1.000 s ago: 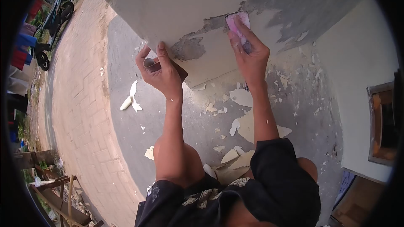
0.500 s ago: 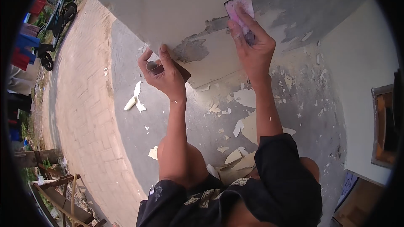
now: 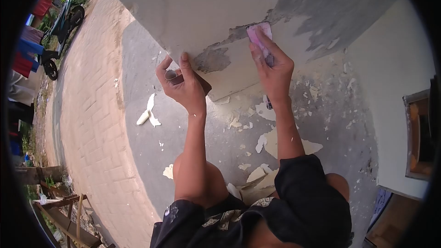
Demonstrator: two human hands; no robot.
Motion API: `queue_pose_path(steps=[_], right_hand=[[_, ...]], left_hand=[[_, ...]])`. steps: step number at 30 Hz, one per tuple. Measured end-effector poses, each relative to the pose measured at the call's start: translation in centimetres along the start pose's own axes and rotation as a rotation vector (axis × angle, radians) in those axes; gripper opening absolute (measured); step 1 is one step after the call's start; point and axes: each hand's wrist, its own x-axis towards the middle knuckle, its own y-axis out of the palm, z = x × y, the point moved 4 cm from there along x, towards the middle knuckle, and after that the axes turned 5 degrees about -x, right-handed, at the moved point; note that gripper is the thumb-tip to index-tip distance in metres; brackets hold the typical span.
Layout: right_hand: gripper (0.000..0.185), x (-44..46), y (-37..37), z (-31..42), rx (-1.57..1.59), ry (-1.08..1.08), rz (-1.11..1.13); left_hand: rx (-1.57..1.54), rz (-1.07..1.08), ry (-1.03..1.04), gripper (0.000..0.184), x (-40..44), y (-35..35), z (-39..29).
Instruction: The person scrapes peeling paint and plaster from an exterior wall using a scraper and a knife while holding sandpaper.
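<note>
My right hand (image 3: pixel 277 71) is closed on a scraper (image 3: pixel 261 34). Its flat blade is smeared pink and white, and a dark handle end shows beside my wrist. The blade's dark front edge lies against the wall (image 3: pixel 197 9), at a strip of exposed grey patches below the pale paint. My left hand (image 3: pixel 183 85) is closed around a rolled brown sheet (image 3: pixel 202 82) that looks like sandpaper. The fingers of this hand are at the wall's corner edge, with the thumb on the painted face.
Paint flakes (image 3: pixel 271 142) lie over the grey floor (image 3: pixel 151 151), with a curled peeling (image 3: pixel 148 112) left of my arm. Brick paving (image 3: pixel 92 110) runs along the left, past a parked motorbike (image 3: pixel 62 32) and hanging clothes (image 3: pixel 27 57). A wooden frame (image 3: pixel 415 135) is at right.
The scraper in my right hand has moved down the wall towards me. My left hand stays at the corner with the brown roll, and the view has shifted slightly.
</note>
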Motion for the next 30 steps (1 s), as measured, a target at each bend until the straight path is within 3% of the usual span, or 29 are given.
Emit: queue_pose_path(steps=[4,7,10,22,25,30], right_hand=[[0.034,-1.3,0.4,0.3,-0.006,0.08,0.017],[0.034,-0.6,0.9,0.5,-0.009,-0.094,-0.049],[0.036,-0.6,0.5,0.0,0.089,0.087,0.022],[0.034,0.0,0.6,0.7,-0.011,-0.016,-0.04],[0.034,-0.6,0.5,0.3,0.002,0.096,-0.041],[0.034,0.2,0.5,0.2,0.035,-0.011,-0.024]], left_hand=[[-0.055,0.006,0.002,0.033,-0.2,-0.2,-0.2],[-0.024,-0.005,0.073,0.033,0.6,0.2,-0.2],[-0.051,-0.001,-0.001,0.033,-0.5,0.2,-0.3],[-0.065,0.036,0.063,0.032,0.8,-0.2,0.0],[-0.102,0.025,0.001,0.032,-0.2,-0.2,0.3],[-0.011,0.009,0.078,0.033,0.5,-0.2,0.0]])
